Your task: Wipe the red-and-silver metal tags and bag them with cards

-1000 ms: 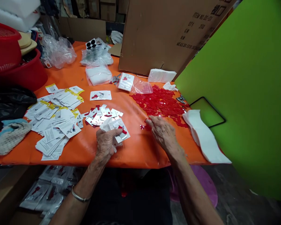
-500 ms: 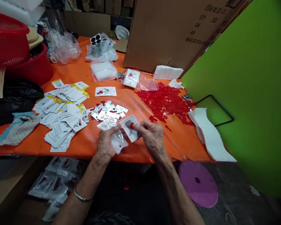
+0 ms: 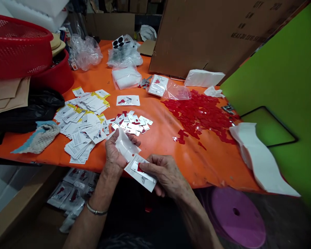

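Note:
My left hand [image 3: 113, 154] holds a clear plastic bag [image 3: 124, 144] across its palm, the thumb and fingers loosely round it. In my right hand [image 3: 169, 174] is a printed card [image 3: 138, 177], pinched with a small white piece [image 3: 134, 166] bearing a red part on top. The card's upper edge meets the bag's lower end; whether it is inside the bag I cannot tell. Just beyond my left hand lies a heap of small white-and-red pieces [image 3: 134, 121]. Many red plastic pieces [image 3: 199, 110] are spread to the right.
Loose printed cards [image 3: 80, 121] lie in a pile at the left. A packed sample [image 3: 128, 100] sits mid-table. White bags [image 3: 264, 162] are stacked at the right edge. Behind stands a large carton [image 3: 197, 38]; filled packets [image 3: 72, 197] are in a box below.
My right hand has brought the card down and nearer, turning it, with a white piece now showing on it. The bag has tilted in my left hand. The view has shifted.

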Tool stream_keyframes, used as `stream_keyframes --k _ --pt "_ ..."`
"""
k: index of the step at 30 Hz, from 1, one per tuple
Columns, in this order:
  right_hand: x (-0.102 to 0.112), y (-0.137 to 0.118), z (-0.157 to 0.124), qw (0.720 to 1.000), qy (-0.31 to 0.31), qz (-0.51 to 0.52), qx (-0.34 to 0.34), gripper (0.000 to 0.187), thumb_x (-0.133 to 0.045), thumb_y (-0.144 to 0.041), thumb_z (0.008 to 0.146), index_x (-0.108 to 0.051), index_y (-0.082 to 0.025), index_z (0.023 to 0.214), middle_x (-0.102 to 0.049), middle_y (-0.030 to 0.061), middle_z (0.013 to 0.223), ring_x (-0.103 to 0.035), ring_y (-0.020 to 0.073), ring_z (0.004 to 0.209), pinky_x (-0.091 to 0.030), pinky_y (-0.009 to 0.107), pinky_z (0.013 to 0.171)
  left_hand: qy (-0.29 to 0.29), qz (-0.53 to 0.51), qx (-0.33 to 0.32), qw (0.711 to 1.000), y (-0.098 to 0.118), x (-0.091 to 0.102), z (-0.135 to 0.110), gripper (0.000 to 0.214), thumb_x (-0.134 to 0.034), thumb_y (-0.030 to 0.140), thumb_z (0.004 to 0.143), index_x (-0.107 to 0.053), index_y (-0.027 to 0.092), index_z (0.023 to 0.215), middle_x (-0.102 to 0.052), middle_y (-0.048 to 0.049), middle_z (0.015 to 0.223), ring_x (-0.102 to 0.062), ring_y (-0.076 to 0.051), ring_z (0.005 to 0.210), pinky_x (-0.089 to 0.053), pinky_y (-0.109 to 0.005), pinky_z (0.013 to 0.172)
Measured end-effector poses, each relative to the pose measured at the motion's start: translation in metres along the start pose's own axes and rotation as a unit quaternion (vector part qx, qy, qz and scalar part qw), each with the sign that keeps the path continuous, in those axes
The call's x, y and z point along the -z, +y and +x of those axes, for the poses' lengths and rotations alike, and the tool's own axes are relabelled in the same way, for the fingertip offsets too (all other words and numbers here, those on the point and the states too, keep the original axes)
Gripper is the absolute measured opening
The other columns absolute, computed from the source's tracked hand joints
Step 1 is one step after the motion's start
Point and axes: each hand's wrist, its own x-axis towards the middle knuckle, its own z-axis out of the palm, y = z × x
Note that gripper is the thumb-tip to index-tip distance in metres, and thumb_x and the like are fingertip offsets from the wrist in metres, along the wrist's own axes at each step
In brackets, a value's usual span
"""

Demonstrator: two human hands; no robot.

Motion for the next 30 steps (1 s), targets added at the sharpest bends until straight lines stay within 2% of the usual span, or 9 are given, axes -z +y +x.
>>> stream_keyframes --k 7,13,17,22,28,30 --pt "0.012 0.004 0.003 1.0 0.011 0.0 -0.002 0.028 -0.062 -0.041 0.067 -0.05 -0.018 0.056 -0.043 -0.0072 0.028 -0.033 0.0056 0.02 -0.021 0.014 0.021 -0.04 0.014 0.005 0.999 -0.002 0.001 -0.001 0.029 -0.053 0.036 0.076 -0.059 0.01 0.064 -0.059 -0.0066 0.056 -0.057 -0.018 0.05 -0.052 -0.039 0.06" --pt "0.011 0.008 0.001 0.999 0.025 0.026 0.005 0.03 -0.064 -0.043 0.064 -0.048 -0.018 0.054 -0.043 -0.0067 0.028 -0.034 0.0061 0.019 -0.019 0.014 0.02 -0.021 0.024 0.015 0.999 -0.006 0.001 -0.001 0.028 -0.055 0.037 0.074 -0.06 0.011 0.064 -0.058 -0.0065 0.056 -0.06 -0.02 0.057 -0.053 -0.041 0.066" --pt "0.011 0.008 0.001 0.999 0.048 0.013 0.009 0.03 -0.064 -0.043 0.063 -0.05 -0.018 0.054 -0.044 -0.0062 0.029 -0.035 0.0066 0.02 -0.021 0.015 0.02 -0.03 0.035 0.017 0.999 -0.009 0.001 -0.001 0.029 -0.057 0.039 0.072 -0.06 0.011 0.064 -0.059 -0.0077 0.058 -0.062 -0.022 0.061 -0.052 -0.042 0.068" --pt "0.012 0.012 0.003 0.994 0.106 0.018 0.034 0.029 -0.063 -0.043 0.064 -0.052 -0.018 0.056 -0.043 -0.0071 0.029 -0.035 0.0061 0.02 -0.023 0.014 0.02 -0.038 0.041 0.037 0.998 -0.013 0.001 -0.003 0.029 -0.057 0.039 0.071 -0.06 0.011 0.065 -0.061 -0.0094 0.061 -0.063 -0.023 0.064 -0.052 -0.043 0.068" --pt "0.012 0.016 0.005 0.991 0.124 0.019 0.047 0.029 -0.064 -0.043 0.065 -0.052 -0.017 0.057 -0.044 -0.0075 0.031 -0.036 0.0059 0.021 -0.024 0.014 0.02 -0.031 0.043 0.043 0.998 -0.021 0.0 -0.003 0.027 -0.06 0.038 0.066 -0.06 0.012 0.069 -0.063 -0.0091 0.064 -0.064 -0.026 0.067 -0.052 -0.044 0.068" --pt "0.012 0.017 0.006 0.993 0.112 0.012 0.041 0.029 -0.065 -0.042 0.064 -0.052 -0.017 0.056 -0.045 -0.0073 0.031 -0.035 0.0057 0.021 -0.023 0.014 0.02 -0.031 0.042 0.037 0.998 -0.022 0.0 -0.002 0.027 -0.06 0.039 0.065 -0.06 0.012 0.068 -0.064 -0.0087 0.064 -0.065 -0.026 0.068 -0.052 -0.043 0.068"
